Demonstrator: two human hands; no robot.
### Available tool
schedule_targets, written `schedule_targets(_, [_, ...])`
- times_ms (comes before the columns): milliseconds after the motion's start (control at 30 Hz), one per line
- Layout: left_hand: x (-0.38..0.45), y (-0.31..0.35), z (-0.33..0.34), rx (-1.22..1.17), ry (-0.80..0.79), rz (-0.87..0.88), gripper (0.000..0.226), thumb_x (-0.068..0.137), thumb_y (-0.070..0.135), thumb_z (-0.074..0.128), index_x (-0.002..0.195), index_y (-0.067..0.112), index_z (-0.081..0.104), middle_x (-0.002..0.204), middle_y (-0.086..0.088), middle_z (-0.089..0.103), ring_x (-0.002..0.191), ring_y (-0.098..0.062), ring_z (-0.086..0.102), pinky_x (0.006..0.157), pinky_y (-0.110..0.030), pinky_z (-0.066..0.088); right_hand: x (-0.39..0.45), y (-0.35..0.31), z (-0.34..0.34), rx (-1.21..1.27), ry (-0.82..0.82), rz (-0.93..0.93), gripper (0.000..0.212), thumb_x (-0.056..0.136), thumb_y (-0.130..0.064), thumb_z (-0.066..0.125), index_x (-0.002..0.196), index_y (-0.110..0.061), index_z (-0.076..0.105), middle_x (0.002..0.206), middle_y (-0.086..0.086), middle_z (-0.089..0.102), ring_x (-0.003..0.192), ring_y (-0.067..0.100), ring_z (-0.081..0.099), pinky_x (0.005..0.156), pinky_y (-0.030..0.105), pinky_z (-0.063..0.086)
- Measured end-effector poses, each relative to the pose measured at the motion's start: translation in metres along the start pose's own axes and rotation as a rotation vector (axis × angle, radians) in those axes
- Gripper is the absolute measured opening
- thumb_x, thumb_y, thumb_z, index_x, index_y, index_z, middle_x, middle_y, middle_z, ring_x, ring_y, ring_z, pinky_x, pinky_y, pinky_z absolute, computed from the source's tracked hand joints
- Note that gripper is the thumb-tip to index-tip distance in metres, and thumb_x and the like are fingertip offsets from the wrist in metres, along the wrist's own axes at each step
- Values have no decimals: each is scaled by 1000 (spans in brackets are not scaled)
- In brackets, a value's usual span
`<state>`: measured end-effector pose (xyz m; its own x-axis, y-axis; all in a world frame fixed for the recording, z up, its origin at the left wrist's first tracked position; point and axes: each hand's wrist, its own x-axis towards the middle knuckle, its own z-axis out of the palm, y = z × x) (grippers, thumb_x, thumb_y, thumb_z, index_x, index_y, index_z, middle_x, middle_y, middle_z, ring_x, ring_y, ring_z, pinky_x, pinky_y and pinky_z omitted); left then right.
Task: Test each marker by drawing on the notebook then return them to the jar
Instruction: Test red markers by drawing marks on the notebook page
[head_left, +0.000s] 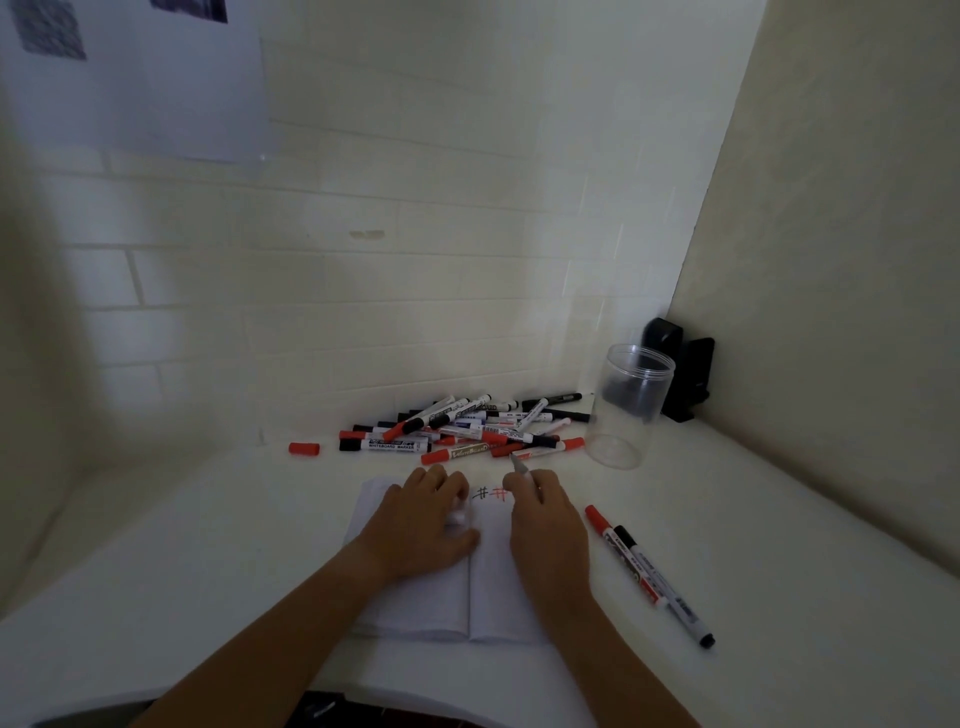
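Note:
An open white notebook (491, 587) lies on the white table in front of me, with a black hash mark and a red one (491, 493) drawn near its top edge. My right hand (545, 525) grips a marker (519, 462) over the right page, its end pointing up and away. My left hand (423, 525) rests on the left page and holds a small whitish thing, blurred, at its fingertips. A pile of several red and black markers (462, 428) lies beyond the notebook. The clear plastic jar (626, 405) stands upright at the right of the pile.
A red marker (621, 553) and a black marker (667, 587) lie side by side right of the notebook. A loose red cap (304, 448) sits left of the pile. A black object (680, 369) stands in the corner behind the jar. Walls close in at back and right.

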<state>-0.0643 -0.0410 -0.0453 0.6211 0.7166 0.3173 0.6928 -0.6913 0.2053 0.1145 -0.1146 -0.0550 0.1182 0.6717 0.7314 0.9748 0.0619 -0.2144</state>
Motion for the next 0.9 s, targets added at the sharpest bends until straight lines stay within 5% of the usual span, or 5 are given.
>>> schedule_targets(233, [24, 7, -14, 62, -327, -103, 55, 85, 57, 57, 127, 27, 38, 131, -3, 36, 124, -24, 33, 99, -47, 37, 21, 17, -6, 547, 50, 222, 42, 96, -7, 38, 124, -17, 68, 112, -6, 68, 93, 7, 66, 81, 19, 53])
schedule_targets(333, [23, 9, -4, 61, -227, -117, 57, 85, 65, 52, 127, 29, 40, 128, -1, 36, 121, -22, 35, 98, -44, 35, 30, 24, -6, 751, -72, 421, 48, 94, 8, 43, 122, -26, 64, 102, -8, 74, 86, 8, 72, 75, 19, 54])
schedule_targets(533, [5, 8, 17, -88, -2, -167, 69, 69, 83, 38, 129, 50, 47, 113, 9, 33, 112, -11, 33, 93, -32, 24, 30, 17, -2, 783, -105, 524, 4, 100, -33, 62, 98, -29, 60, 68, 5, 68, 60, 11, 66, 56, 16, 48])
schedule_targets(700, [3, 10, 17, -90, 21, -174, 65, 72, 81, 44, 129, 51, 47, 113, 10, 33, 112, -10, 32, 96, -31, 26, 27, 15, 4, 691, -21, 549, 38, 100, -36, 61, 71, -11, 56, 55, 11, 45, 49, 9, 34, 49, 20, 30])
schedule_targets(900, [1, 10, 18, -103, 35, -173, 60, 76, 77, 49, 129, 50, 47, 112, 10, 34, 112, -11, 32, 95, -30, 24, 26, 21, 1, 731, -57, 636, 8, 89, -15, 71, 83, -13, 66, 65, 4, 68, 50, 13, 62, 49, 21, 49])
